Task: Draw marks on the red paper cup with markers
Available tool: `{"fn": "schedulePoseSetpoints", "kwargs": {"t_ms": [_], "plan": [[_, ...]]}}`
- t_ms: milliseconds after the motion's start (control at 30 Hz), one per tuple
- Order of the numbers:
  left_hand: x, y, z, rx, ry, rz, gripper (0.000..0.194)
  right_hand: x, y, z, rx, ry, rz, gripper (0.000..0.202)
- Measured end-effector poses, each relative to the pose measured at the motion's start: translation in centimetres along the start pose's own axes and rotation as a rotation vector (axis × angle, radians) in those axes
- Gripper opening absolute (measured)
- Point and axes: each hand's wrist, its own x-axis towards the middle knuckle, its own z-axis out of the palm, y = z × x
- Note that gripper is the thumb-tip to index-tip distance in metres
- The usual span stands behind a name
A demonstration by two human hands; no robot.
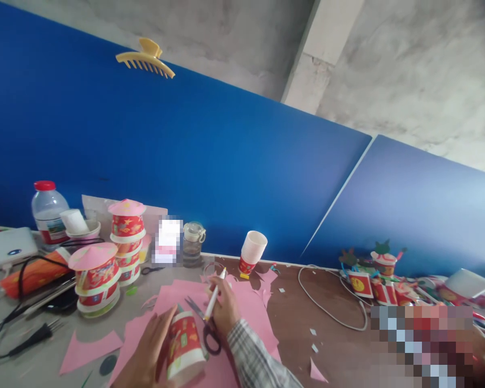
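Observation:
My left hand (151, 345) is wrapped round the side of a red-and-white patterned paper cup (184, 342), which lies tilted over pink paper (178, 288). Just right of the cup, my right hand (227, 306) grips a white pen (215, 296) with yellow ends. A pair of scissors (210, 335) with dark handles lies between the two hands, its blades pointing up and left. Whether my right hand touches the scissors cannot be told.
Two stacked-cup lanterns (95, 277) with pink tops stand at left, near a black power plug (36, 339) and a bottle (50, 213). A glass jar (193, 248) and stacked paper cups (253, 250) stand along the blue partition (210, 161). Another person's hand (479, 347) shows at far right.

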Motion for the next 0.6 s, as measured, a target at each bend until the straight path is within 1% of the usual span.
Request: {"fn": "schedulePoseSetpoints", "kwargs": {"t_ms": [33, 100, 167, 200, 233, 300, 333, 400, 500, 567, 600], "plan": [[0.1, 0.3, -0.3, -0.092, -0.018, 0.000, 0.095, 0.0, -0.4, 0.0, 0.056, 0.020, 0.024, 0.025], [0.5, 0.9, -0.8, -0.263, 0.002, -0.035, 0.075, 0.0, -1.6, -0.1, 0.159, 0.036, 0.059, 0.024], [1.1, 1.5, -1.4, -0.352, 0.116, -0.119, 0.061, -0.1, -3.1, -0.2, 0.264, 0.022, 0.082, 0.024], [1.4, 1.7, -1.6, -0.350, 0.166, -0.145, 0.057, -0.2, -4.0, -0.3, 0.329, 0.005, 0.097, 0.025], [1.6, 1.9, -1.8, -0.337, 0.193, -0.161, 0.055, -0.3, -4.8, -0.3, 0.493, -0.039, 0.154, 0.027], [2.1, 2.1, -2.1, -0.332, 0.214, -0.187, 0.052, -0.6, -6.4, -0.3, 0.727, -0.104, 0.225, 0.029], [2.2, 2.2, -2.2, -0.346, 0.233, -0.191, 0.051, -0.8, -7.1, -0.2, 0.791, -0.126, 0.258, 0.029], [2.2, 2.3, -2.3, -0.364, 0.251, -0.176, 0.048, -1.2, -7.9, 0.2, 0.856, -0.163, 0.319, 0.029], [2.0, 2.7, -2.4, -0.358, 0.271, -0.134, 0.045, -2.0, -8.2, 1.2, 0.855, -0.169, 0.411, 0.031], [1.9, 3.0, -2.5, -0.347, 0.287, -0.100, 0.044, -2.5, -8.1, 1.8, 0.812, -0.152, 0.428, 0.033], [1.8, 3.2, -2.5, -0.343, 0.290, -0.079, 0.043, -2.8, -8.0, 2.1, 0.779, -0.145, 0.408, 0.032]]}}
